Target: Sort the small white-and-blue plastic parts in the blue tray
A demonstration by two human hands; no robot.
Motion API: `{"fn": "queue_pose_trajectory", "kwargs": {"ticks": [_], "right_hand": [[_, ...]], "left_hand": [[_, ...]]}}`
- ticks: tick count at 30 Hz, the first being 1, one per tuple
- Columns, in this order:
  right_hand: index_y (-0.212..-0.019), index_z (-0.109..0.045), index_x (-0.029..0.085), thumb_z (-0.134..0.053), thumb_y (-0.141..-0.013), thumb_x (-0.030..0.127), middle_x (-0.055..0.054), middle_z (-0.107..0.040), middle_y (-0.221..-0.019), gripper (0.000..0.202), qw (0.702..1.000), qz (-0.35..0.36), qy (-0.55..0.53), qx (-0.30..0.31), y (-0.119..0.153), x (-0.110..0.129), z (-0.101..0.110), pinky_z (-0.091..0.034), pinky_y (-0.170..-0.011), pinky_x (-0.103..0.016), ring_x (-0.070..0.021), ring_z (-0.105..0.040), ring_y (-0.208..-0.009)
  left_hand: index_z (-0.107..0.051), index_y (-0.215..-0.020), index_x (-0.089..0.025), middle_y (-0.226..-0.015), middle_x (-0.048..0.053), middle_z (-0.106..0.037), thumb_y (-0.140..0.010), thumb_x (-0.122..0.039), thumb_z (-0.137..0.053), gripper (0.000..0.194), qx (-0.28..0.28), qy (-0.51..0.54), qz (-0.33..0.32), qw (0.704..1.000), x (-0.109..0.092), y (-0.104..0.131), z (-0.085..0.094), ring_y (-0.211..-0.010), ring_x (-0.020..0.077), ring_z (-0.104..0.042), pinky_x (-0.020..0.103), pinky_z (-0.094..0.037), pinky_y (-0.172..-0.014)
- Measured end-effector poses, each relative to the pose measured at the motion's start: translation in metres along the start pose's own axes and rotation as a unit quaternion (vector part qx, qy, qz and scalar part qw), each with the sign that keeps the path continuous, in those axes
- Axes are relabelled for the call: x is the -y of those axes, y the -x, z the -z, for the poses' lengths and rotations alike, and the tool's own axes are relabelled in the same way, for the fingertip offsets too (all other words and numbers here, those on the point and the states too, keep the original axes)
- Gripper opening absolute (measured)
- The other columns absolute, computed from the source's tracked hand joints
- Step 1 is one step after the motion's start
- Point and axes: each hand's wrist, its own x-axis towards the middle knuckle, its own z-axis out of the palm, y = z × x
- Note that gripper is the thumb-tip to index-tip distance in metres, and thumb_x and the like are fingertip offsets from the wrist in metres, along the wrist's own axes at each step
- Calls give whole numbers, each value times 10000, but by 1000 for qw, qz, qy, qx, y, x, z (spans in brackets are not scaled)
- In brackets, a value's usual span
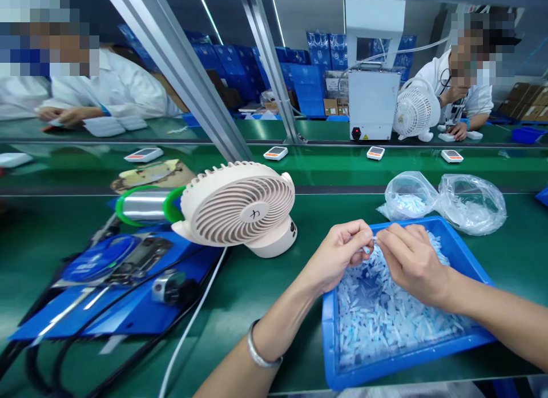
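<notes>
Bearing dark logo [254, 215]: fan hub [256, 211]. Blue disc [98, 258] marking: illegible. Left grip [342, 252], right grip [413, 262]: both clamped on small pale piece [374, 238], mostly hidden.

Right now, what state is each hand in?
Left hand: closed, pinching a small, slim, light-blue piece.
Right hand: closed, right beside the left; whether it grips anything cannot be told.
</notes>
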Motion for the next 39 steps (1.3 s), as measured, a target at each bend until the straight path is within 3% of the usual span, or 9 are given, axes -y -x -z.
{"fn": "queue_pose_trajectory", "kwargs": {"ticks": [15,19,22,24,26,30,32,35,39], "right_hand": [[-623,-527,157,-330,-825,69,-10,-485,-558,296,999,35,36,-1,3,0,0,-229,-591,-285,-138,-326,-527],[-656,-539,149,-379,-847,146,-16,-519,-576,249,999,8,31,-4,-1,-4,-4,-247,-588,-284,-138,-377,-537],[-786,-559,109,-406,-855,257,-50,-560,-658,224,999,-35,6,12,-2,-9,-9,-279,-593,-280,-149,-455,-606],[-812,-561,104,-408,-851,264,-58,-567,-684,225,998,-41,-13,50,0,-10,-12,-286,-585,-279,-153,-477,-622],[-776,-572,119,-432,-832,232,-51,-569,-680,189,990,-12,-40,135,3,-9,-15,-283,-565,-275,-148,-481,-602],[-734,-590,121,-521,-760,172,-58,-578,-675,90,929,70,-74,356,8,-3,-24,-279,-519,-260,-143,-499,-583],[-736,-594,119,-515,-726,94,-67,-580,-683,83,903,87,-59,417,9,0,-27,-279,-507,-259,-143,-502,-574],[-764,-583,106,-464,-702,16,-79,-579,-703,161,894,83,-43,439,7,1,-29,-294,-509,-260,-150,-506,-580],[-824,-558,98,-423,-741,32,-73,-561,-697,172,906,78,-57,412,7,3,-28,-326,-522,-256,-149,-498,-587]], "left_hand": [[-439,-520,-136,-481,-40,-418,-704,-387,-552,330,48,-30,32,998,1,0,2,-410,31,-329,164,-194,-373],[-446,-501,-127,-467,-29,-431,-686,-289,-567,274,-16,0,22,1000,1,-4,2,-408,26,-342,146,-184,-361],[-417,-475,-129,-486,-6,-483,-671,-183,-526,231,-84,98,32,991,-2,-8,4,-370,4,-286,138,-181,-345],[-418,-473,-126,-531,19,-531,-654,-137,-503,200,-113,156,40,980,-3,-9,6,-358,-7,-263,135,-186,-335],[-427,-470,-121,-539,24,-541,-631,-105,-501,177,-124,175,36,976,-4,-10,8,-358,-9,-265,130,-187,-328],[-377,-447,-138,-427,-39,-411,-591,-54,-513,214,-121,178,20,976,-4,-9,8,-368,5,-283,123,-194,-328],[-388,-481,-142,-422,-56,-376,-583,-30,-510,194,-118,182,22,976,-4,-9,7,-367,6,-280,119,-192,-326],[-455,-579,-135,-437,-57,-388,-610,-26,-485,117,-118,212,44,969,-5,-10,8,-355,7,-277,117,-198,-320],[-494,-641,-113,-440,-43,-399,-669,-32,-416,116,-112,276,74,952,-6,-12,11,-340,10,-293,114,-207,-315]]}}
